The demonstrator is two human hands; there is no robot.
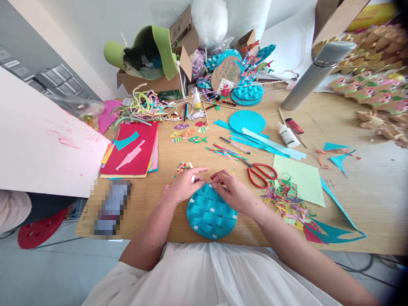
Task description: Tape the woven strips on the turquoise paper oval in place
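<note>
A round blue woven paper disc [208, 219] with several small white squares on it lies at the table's front edge. My left hand [188, 183] is at its top left edge, fingers bent round a small white piece [193, 179]. At the disc's top edge my right hand [232, 191] has its thumb and fingertips pinched together; whatever they hold is too small to name. Just beyond my left hand sits a small round colourful piece [182, 167]. Several paper fish [197, 139] lie further back.
Red-handled scissors [262, 175], paper scraps [287, 199] and a green sheet [298, 178] lie right. Stacked coloured paper [130, 148] and a blurred phone-like object [112, 208] are left. Behind stand a glue bottle [287, 135], a grey flask [315, 76] and boxes.
</note>
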